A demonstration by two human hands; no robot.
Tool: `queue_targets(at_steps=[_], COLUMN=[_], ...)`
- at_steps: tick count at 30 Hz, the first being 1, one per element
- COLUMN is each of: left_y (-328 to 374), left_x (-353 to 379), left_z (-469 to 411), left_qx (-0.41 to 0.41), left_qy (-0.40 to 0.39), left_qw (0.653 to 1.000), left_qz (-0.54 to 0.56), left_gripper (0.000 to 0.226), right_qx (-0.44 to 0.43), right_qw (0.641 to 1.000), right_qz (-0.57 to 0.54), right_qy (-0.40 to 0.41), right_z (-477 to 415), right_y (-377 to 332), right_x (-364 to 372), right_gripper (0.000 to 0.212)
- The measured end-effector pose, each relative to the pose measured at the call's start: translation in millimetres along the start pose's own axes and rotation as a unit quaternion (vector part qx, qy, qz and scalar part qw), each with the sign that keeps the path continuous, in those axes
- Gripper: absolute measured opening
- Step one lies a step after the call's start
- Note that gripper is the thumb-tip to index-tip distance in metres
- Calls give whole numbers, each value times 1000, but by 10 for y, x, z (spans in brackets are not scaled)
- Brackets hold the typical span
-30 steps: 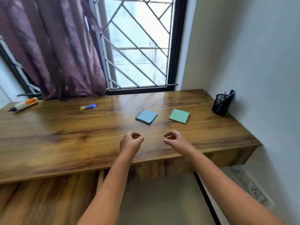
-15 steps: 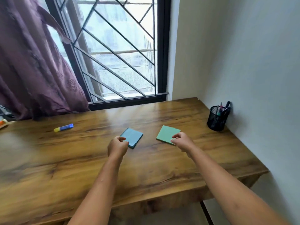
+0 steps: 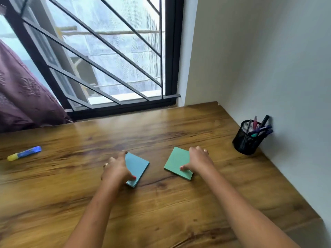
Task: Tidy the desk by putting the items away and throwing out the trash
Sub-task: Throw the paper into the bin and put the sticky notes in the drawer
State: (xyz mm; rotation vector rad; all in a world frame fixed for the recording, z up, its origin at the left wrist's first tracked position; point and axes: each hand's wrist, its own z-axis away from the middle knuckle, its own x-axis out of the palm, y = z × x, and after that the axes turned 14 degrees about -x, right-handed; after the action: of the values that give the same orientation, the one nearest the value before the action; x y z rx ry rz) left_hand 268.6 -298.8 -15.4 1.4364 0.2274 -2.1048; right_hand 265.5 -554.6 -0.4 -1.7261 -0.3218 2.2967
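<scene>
A purple curtain [image 3: 21, 97] hangs at the far left, beside a barred window [image 3: 107, 59] that runs along the far edge of a wooden desk [image 3: 161, 212]; a blue and yellow glue stick [image 3: 24, 153] lies on its side on the desk at the left, well apart from everything else; near the middle, the left hand [image 3: 116, 169] grips the left side of a blue notepad [image 3: 138, 166] that lies flat on the desk, its thumb [image 3: 133, 177] pressed on the pad's top near the near corner and its fingers spread, the forefinger reaching the far corner, though blur hides whether the fingertips go under the edge; just to the right, apart from the blue one, a green notepad [image 3: 176, 162] also lies flat on the desk; the right hand [image 3: 198, 161] holds its right side, thumb laid on the top face near the near edge and fingers close together over the far right edge; at the far right a black mesh pen holder [image 3: 248, 138] stands upright close to the white wall [image 3: 268, 68], with several pens [image 3: 259, 128] leaning in it.
</scene>
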Motion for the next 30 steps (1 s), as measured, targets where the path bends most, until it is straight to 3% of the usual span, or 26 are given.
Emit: queue_targets(at_steps=[3,7,12,16,20,23,25,27,30], left_y=[155,198,-23,-198,-399,-615,-800,-1030,-1392], left_x=[-45,-71,19,52,93,81,78,83,84], left_z=[29,5,198,520,959,1361,1559,1767,2018], left_qx=[-27,-47,-30,2,-17,-26,-45,-73,-105], left_qy=[22,9,52,63,-65,-96,-98,-86,-61], left_qw=[999,999,984,950,845,760,699,647,607], left_qz=[-30,-11,165,306,530,642,707,754,786], left_gripper=[95,62,40,9,17,15,15,17,20], right_qx=[16,12,-11,-62,-104,-123,-119,-99,-81], right_qw=[1000,1000,998,989,979,968,950,896,788], right_qz=[-9,-20,-48,-101,-114,-153,-249,-422,-611], right_qy=[-20,-21,27,88,131,156,146,96,-8], right_z=[-63,-43,98,306,635,930,1118,1343,1664], right_y=[28,26,5,-16,-99,-187,-271,-397,-633], right_x=[-40,-50,-37,-51,-86,-69,-41,9,97], right_gripper=[91,89,78,43,19,23,33,42,40])
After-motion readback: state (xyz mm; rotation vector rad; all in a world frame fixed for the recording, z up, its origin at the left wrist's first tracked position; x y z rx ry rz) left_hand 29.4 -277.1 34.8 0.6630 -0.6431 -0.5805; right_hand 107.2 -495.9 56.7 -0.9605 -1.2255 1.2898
